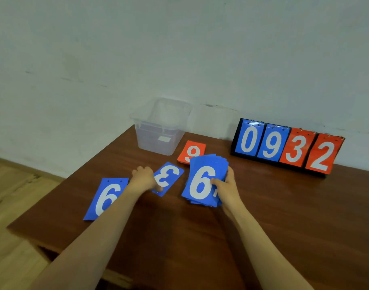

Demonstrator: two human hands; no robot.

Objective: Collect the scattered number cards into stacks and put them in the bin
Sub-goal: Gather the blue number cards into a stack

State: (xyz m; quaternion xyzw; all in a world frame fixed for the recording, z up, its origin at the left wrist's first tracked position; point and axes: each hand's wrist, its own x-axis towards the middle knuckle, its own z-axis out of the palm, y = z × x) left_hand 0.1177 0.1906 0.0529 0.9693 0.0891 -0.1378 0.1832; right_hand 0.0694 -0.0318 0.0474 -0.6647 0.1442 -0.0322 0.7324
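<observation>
The right hand [226,188] holds a blue card stack [204,181], mid-frame. The left hand [143,177] presses the blue 3 card [168,177], grip unclear. Cards look thin, light, slippery; lift by edges.

Fanned blue stack [202,181] upright, loose blue cards [168,177] flat, clear bin [158,130] behind

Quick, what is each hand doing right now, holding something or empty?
Left hand: fingers down on the blue 3 card, not lifted yet.
Right hand: closed around the blue card stack.
</observation>
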